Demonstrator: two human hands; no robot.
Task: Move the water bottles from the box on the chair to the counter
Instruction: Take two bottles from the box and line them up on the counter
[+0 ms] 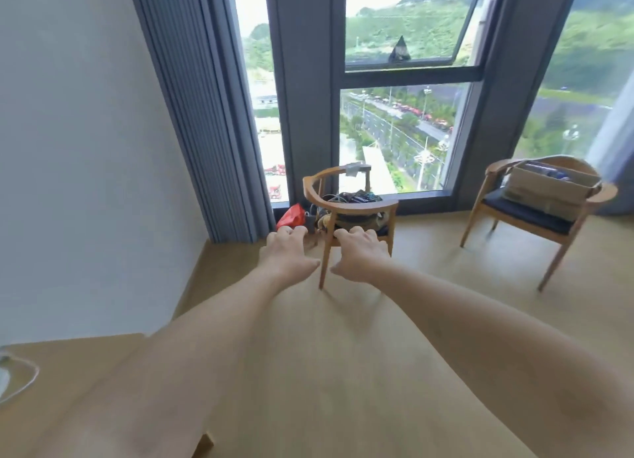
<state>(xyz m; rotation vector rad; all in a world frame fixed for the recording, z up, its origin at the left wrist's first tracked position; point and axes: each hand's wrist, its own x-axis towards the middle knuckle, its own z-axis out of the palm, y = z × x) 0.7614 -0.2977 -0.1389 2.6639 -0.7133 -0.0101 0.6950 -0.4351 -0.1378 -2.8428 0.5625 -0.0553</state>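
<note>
A cardboard box (545, 192) sits on the dark seat of a wooden chair (598, 192) at the far right by the window; dark blue bottle tops (549, 173) show inside it, too small to count. My left hand (286, 252) and my right hand (360, 255) are stretched out in front of me at mid-frame, side by side, fingers curled down and apart, holding nothing. Both hands are well left of the box. A wooden counter surface (68, 382) lies at the lower left, under my left forearm.
A second wooden chair (350, 210) piled with cables and small items stands just beyond my hands. A red bag (291, 216) lies on the floor beside it. Grey curtains (206, 114) and tall windows fill the back wall. A white cable (17, 378) rests on the counter.
</note>
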